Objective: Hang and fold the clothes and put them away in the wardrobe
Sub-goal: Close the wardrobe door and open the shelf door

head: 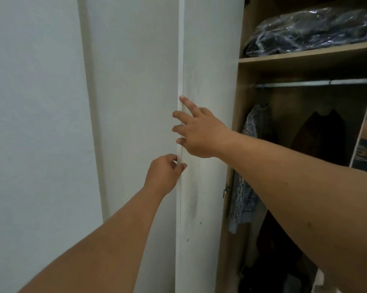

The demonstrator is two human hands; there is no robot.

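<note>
With the wardrobe (pixel 305 144) open to our right and clothes on its rail (pixel 313 83), we handle its white door (pixel 203 60): left hand (pixel 163 176) pinches the edge, right hand (pixel 199 134) rests released; next, we judge, swing it.

L hand (pixel 164 176) pinching wardrobe door (pixel 205 81) edge, R hand (pixel 196 132) fingers spread on it

Both bare forearms reach forward and up. The left hand (pixel 164 176) has its fingers curled, thumb and fingertips pinching inward. Just above it, the right hand (pixel 196 132) is spread, fingers straight and fanned, index finger pointing up-left, palm turned away
</note>
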